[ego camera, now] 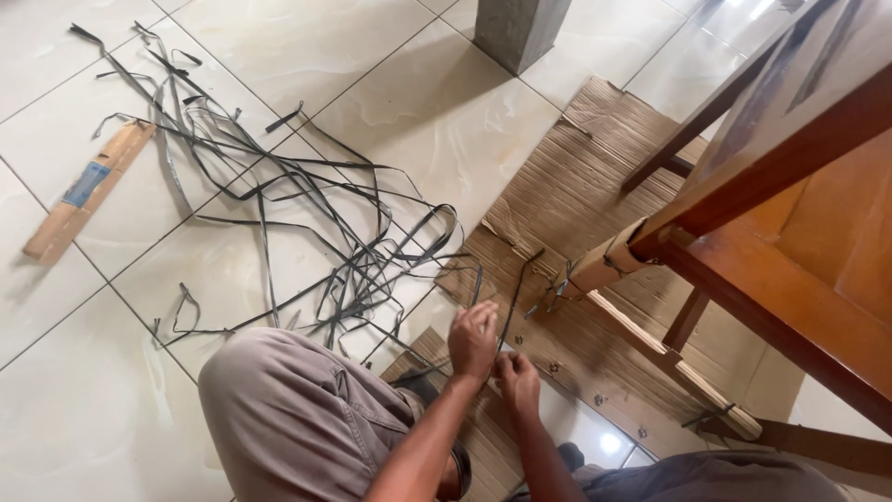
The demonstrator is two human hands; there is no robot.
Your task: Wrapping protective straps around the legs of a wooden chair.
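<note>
Beside the flattened cardboard (576, 186) on the tiled floor, the left hand (473, 340) has its grip pinched on a dark plastic strap (514, 296) rising toward the wooden furniture frame (780, 270). Just right of it, the right hand (518, 381) holds its grip closed; on what, I cannot tell. Left of the cardboard lies a tangle of straps (279, 204).

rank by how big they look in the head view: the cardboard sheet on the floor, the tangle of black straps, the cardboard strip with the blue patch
1. Cardboard sheet, though furniture partly covers it.
2. Tangle of black straps; its loose spread looks nearly as large, so this order is unsure.
3. Cardboard strip with blue patch, clearly smallest.
</note>
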